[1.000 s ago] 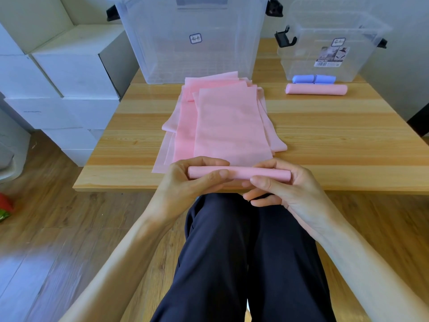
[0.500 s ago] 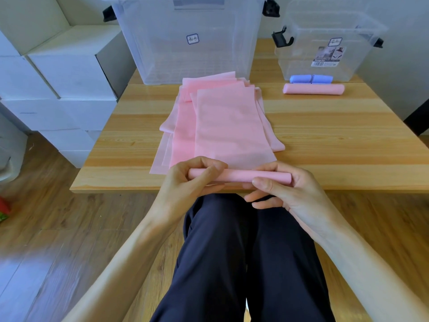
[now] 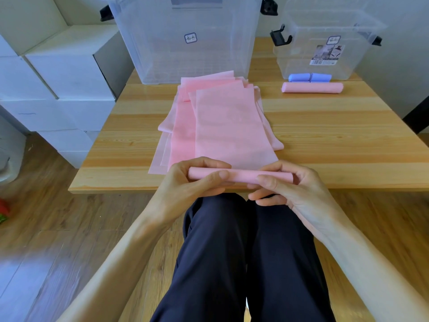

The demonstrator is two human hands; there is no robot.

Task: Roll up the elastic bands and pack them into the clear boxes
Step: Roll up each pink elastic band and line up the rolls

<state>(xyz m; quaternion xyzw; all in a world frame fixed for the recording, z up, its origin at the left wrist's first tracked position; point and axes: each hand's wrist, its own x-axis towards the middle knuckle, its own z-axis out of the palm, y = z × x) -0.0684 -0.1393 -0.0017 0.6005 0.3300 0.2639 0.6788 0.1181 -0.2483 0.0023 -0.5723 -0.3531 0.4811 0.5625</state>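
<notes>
A pink elastic band point(image 3: 229, 126) lies flat on the wooden table point(image 3: 348, 145), on top of other pink bands. Its near end is wound into a thin pink roll point(image 3: 241, 175) at the table's front edge. My left hand point(image 3: 185, 184) grips the roll's left part, thumb over the top. My right hand point(image 3: 292, 187) grips its right end. A finished pink roll point(image 3: 312, 87) and a blue roll point(image 3: 310, 77) lie at the back right, in front of the small clear box point(image 3: 325, 38). The large clear box point(image 3: 185, 36) stands behind the bands.
White cartons point(image 3: 60, 73) are stacked left of the table. My legs in dark trousers point(image 3: 243, 263) sit under the table's front edge. Bare wood shows on the table's right half. The floor is wooden planks.
The roll has turned a little further up the band, and my fingers have shifted their hold on it. The view has drifted slightly.
</notes>
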